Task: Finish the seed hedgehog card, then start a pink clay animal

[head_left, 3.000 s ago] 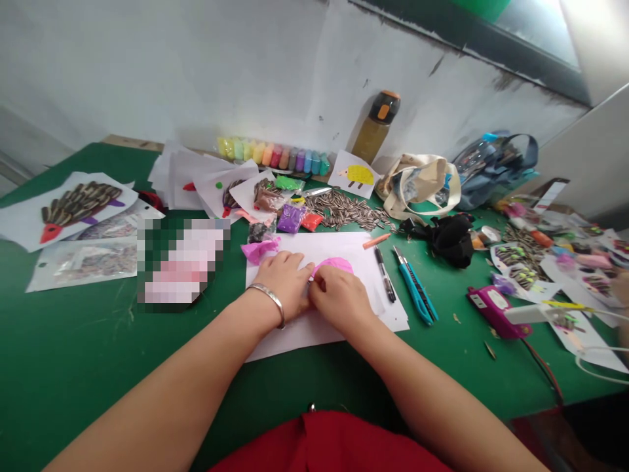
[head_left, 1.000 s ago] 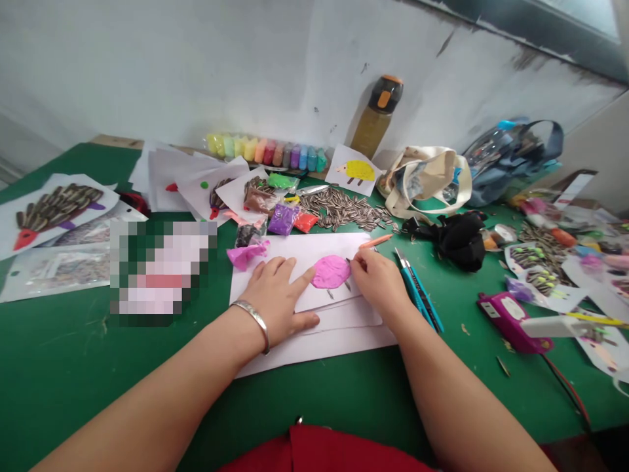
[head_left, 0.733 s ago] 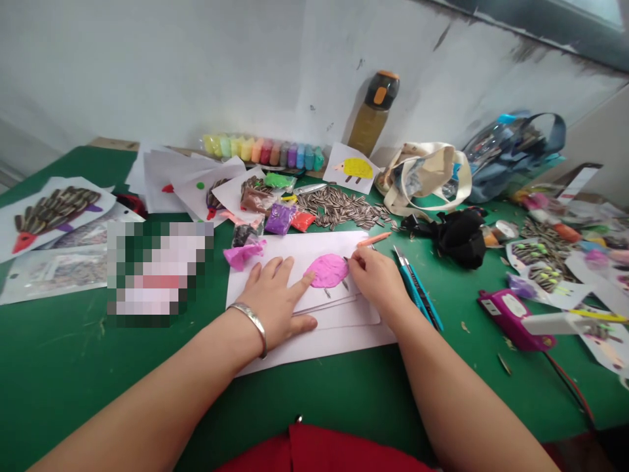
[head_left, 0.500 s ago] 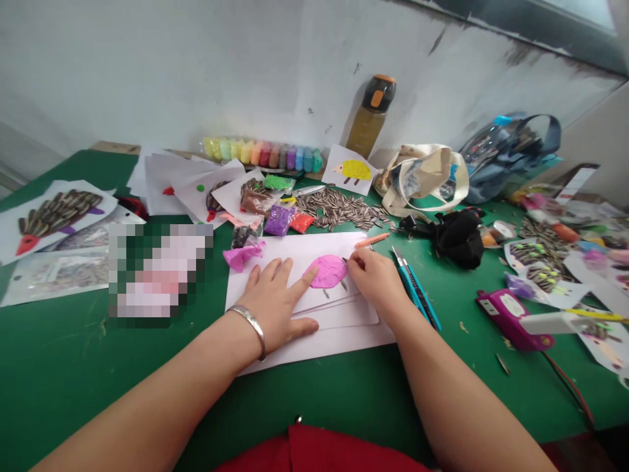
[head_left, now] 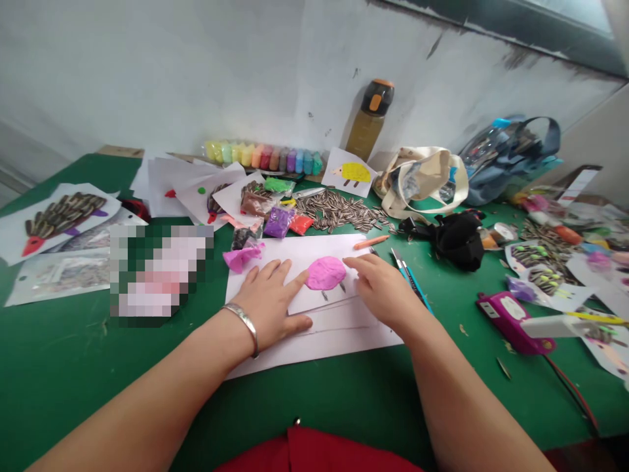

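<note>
A flat pink clay oval (head_left: 325,273) with small drawn legs sits on a white sheet of paper (head_left: 314,328) on the green table (head_left: 73,367). My left hand (head_left: 272,303) lies flat on the paper with fingers spread, the forefinger touching the clay's left edge. A silver bangle rings that wrist. My right hand (head_left: 382,290) rests on the paper just right of the clay, fingers stretched toward its upper right edge, holding nothing I can see.
A pile of sunflower seeds (head_left: 339,213), small clay bags (head_left: 278,221), a pink clay lump (head_left: 240,256), an orange pen (head_left: 371,242) and a blue cutter (head_left: 410,278) lie around the paper. A bottle (head_left: 368,124), bags (head_left: 422,180) and a purple glue gun (head_left: 511,318) stand right.
Three seconds ago both hands pressed together on the clay. Since then they parted; the right hand's pinch at the clay's right edge has loosened into stretched fingers.
</note>
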A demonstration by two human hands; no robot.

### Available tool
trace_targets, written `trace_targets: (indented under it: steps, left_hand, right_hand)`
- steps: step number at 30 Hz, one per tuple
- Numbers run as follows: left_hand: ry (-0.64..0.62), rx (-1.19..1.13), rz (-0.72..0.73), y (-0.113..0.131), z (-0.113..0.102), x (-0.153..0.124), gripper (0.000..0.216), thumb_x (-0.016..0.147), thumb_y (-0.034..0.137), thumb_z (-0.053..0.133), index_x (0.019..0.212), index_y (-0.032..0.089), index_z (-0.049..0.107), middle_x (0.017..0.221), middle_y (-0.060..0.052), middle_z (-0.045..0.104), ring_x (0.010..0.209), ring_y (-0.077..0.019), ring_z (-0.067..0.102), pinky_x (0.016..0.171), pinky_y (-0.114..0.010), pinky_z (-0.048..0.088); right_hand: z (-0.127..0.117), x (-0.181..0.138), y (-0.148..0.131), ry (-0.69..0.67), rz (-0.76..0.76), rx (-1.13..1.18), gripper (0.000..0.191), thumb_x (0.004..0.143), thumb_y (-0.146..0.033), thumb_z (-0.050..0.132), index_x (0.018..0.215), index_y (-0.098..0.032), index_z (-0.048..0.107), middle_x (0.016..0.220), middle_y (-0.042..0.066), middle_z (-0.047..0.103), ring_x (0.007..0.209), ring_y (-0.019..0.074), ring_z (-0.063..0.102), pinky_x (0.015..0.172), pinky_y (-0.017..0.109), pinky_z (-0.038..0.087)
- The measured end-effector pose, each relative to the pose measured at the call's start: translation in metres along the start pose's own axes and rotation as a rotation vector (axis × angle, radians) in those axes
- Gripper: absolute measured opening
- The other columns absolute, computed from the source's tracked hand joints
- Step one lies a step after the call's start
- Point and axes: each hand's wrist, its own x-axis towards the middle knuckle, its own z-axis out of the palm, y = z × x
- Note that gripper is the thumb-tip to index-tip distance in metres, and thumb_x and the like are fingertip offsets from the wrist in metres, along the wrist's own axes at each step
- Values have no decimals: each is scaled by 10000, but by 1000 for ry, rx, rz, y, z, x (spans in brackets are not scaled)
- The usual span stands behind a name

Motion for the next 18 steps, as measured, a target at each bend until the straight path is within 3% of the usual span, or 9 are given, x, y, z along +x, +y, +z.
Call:
trace_targets:
  steps: [3,7,14,18]
  left_hand:
    - [23,-6,15,-5,0,2,768,804,589,573,1467,260,369,1545,-170,304,1407,-403,261,1101,-586,235]
    - [31,-7,39,-11,-1,3,749,809,554,580,1462,248,377,1544,-151,315,1408,-383,276,1110,-564,253]
    - [4,5,64,-18,-1,3,768,815,546,566,1470,200,360,1554,-144,299,1421,-350,261,1135,-514,238]
    - [-4,-1,58,-17,-2,3,774,811,548,573,1468,197,363,1557,-145,291,1425,-356,251,1135,-519,238]
  right_hand:
    - [-6,-9,-9,-125,-114,-129,554,813,-30,364,1309,-189,553,1286,104,582,1140,229,532,937,335,401]
    - [-5,-13,-14,-209,-134,-283,595,810,-37,374,1365,-221,482,1376,91,519,1159,253,500,928,367,401]
    - [-1,-12,-27,-264,-119,-429,567,830,-82,399,1376,-220,462,1342,126,527,1092,292,501,795,383,439]
    - [-3,-11,-27,-262,-95,-408,561,829,-100,413,1372,-230,473,1362,114,516,1092,296,494,807,390,442]
